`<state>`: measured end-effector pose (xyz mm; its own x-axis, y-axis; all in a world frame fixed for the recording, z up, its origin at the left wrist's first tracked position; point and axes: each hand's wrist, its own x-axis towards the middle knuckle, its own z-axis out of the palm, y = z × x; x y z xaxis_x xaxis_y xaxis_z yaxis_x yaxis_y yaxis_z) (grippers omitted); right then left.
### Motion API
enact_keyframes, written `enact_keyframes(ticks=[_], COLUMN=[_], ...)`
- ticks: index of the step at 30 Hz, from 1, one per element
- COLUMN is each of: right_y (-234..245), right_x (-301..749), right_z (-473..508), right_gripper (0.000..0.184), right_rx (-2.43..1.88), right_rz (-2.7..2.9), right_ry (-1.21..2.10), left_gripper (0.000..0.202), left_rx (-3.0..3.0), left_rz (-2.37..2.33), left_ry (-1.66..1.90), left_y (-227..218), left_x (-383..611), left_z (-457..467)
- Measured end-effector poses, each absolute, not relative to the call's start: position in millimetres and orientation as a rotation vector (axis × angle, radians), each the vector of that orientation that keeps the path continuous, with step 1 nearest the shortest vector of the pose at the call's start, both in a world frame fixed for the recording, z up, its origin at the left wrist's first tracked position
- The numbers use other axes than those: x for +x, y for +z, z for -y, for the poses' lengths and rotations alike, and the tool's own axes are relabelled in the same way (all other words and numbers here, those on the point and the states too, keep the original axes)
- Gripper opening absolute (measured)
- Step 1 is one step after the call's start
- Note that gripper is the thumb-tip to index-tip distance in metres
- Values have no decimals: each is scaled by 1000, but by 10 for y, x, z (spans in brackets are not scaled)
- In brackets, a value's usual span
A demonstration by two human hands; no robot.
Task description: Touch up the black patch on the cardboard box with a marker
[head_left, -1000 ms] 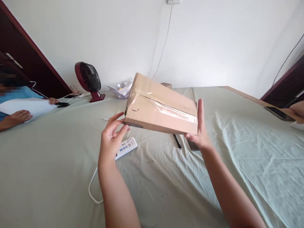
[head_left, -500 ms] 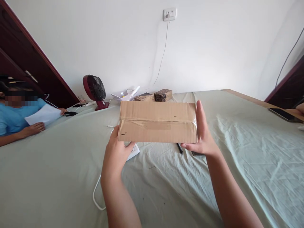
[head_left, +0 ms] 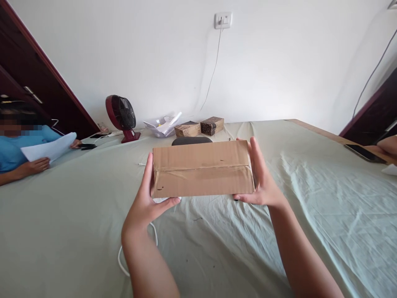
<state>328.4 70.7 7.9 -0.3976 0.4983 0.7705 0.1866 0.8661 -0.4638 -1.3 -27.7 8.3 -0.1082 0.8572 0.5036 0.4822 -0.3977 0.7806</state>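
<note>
I hold a flat brown cardboard box (head_left: 201, 169), sealed with clear tape, level above the bed. My left hand (head_left: 145, 198) grips its left end, thumb under the lower edge. My right hand (head_left: 260, 178) clasps its right end with fingers along the side. A dark rounded object (head_left: 191, 140) shows just behind the box's top edge. A white cable (head_left: 120, 258) runs under my left wrist.
Pale green sheet (head_left: 62, 223) covers the bed. At the far wall stand a red fan (head_left: 120, 116), a white tray of papers (head_left: 161, 126) and two small brown boxes (head_left: 198, 127). A person in blue at left holds paper (head_left: 46, 149). A phone (head_left: 362, 152) lies at right.
The box came down and toward me, turned from tilted to level. My left hand closed on its left end. The pen and white item under it are now hidden.
</note>
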Motion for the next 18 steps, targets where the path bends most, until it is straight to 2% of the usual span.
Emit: enact_keyframes(ticks=[5, 10, 14, 16, 18], right_y=[103, 133, 155, 154, 143], right_x=[3274, 3311, 3357, 3374, 3379], right_z=[-685, -678, -668, -668, -683], right_gripper=[135, 133, 135, 127, 108], right_rx=[-485, -506, -534, -541, -578], right_rz=[1979, 1935, 1929, 1939, 1897], right_ry=[355, 358, 372, 422, 566], left_gripper=[135, 122, 126, 125, 123], left_rx=[1793, 1891, 1929, 1960, 2030], left_rz=[-1467, -1515, -1528, -1539, -1550], left_ry=[1431, 1353, 1352, 1380, 1420], left_y=[87, 101, 92, 88, 91], left_x=[13, 63, 62, 67, 87], left_z=[272, 258, 224, 203, 182])
